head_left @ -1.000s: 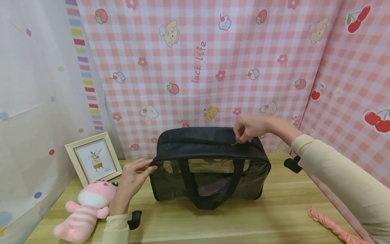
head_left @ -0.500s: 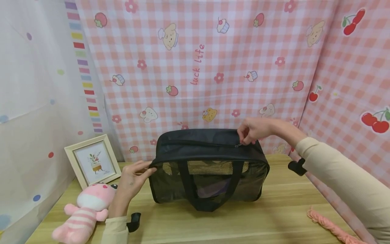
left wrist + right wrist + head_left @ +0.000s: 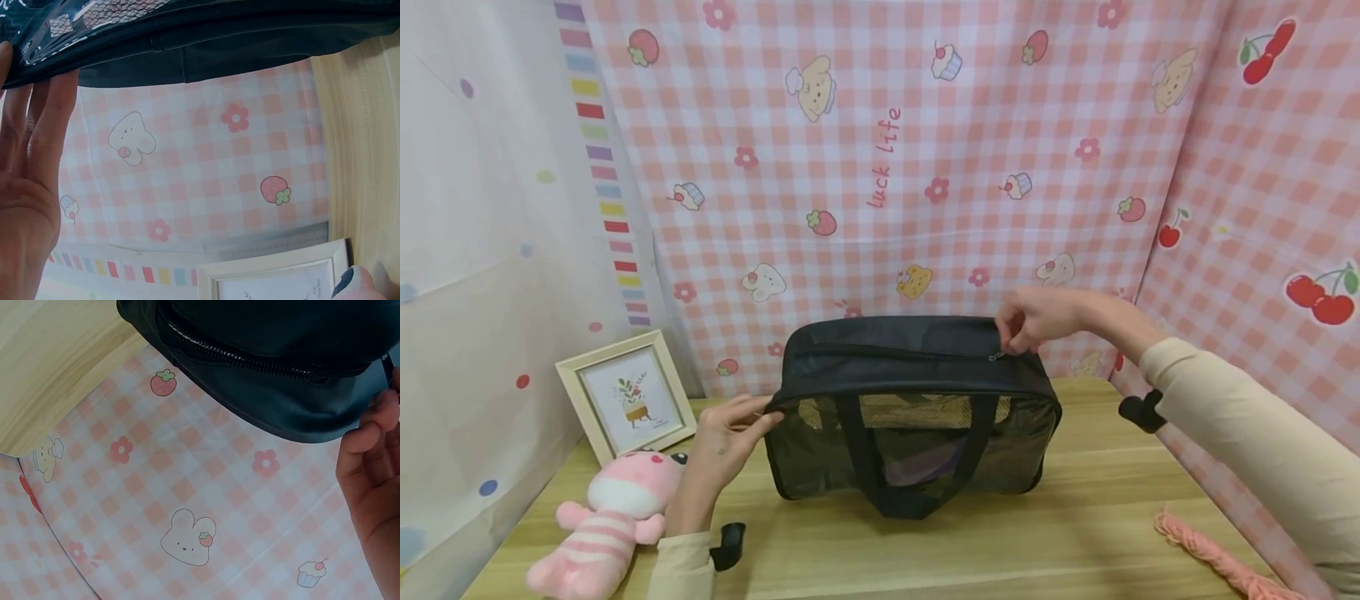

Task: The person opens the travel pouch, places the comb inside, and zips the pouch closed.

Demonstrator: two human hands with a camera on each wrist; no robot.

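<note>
A black bag (image 3: 808, 454) with see-through front panels and hanging front straps (image 3: 910, 502) stands upright on the wooden table. My left hand (image 3: 726, 437) pinches its upper left corner, thumb in front and fingers behind, as the left wrist view also shows. At the right part of the bag's top, my right hand (image 3: 1041, 321) pinches the zipper pull (image 3: 387, 365) between thumb and finger. In the right wrist view, zipper teeth (image 3: 237, 357) show along the bag's top. Something purple (image 3: 925, 461) shows dimly through the front panel.
At the left, a pink striped plush toy (image 3: 602, 533) lies beside my left forearm, in front of a cream picture frame (image 3: 568, 375). A twisted pink yarn bundle (image 3: 1217, 562) lies at the right front. Checked cloth (image 3: 865, 167) hangs close behind the bag.
My right hand has moved a little to the right along the bag's top with the zipper pull. The left hand keeps its pinch on the corner.
</note>
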